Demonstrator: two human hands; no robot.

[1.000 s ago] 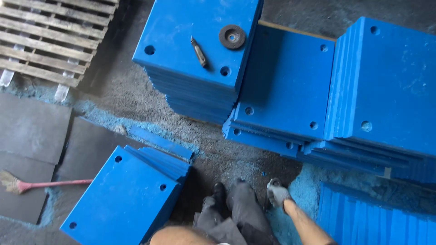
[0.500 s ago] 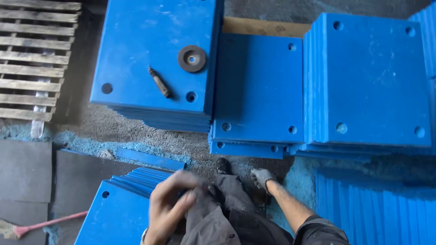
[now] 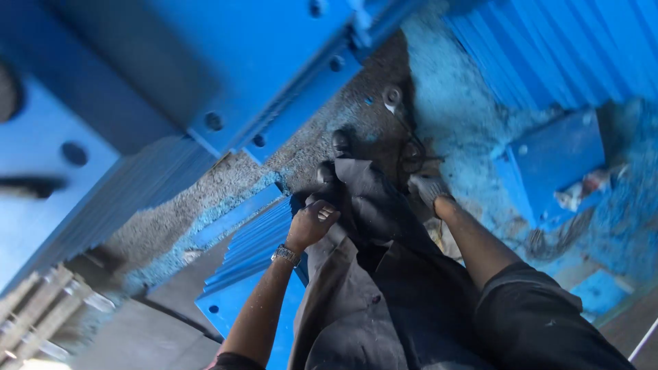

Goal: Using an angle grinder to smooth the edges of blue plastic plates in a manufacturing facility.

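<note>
Covering gritty floor (image 3: 439, 103): blue dust.

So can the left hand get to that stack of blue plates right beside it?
Probably yes. The left hand rests at the knee of the grey trousers, and the stack of blue plates lies on the floor just beside and below it. Nothing visible sits between them, so the way looks free.

Dim daylight, tilted view, motion-blurred upper left
</note>
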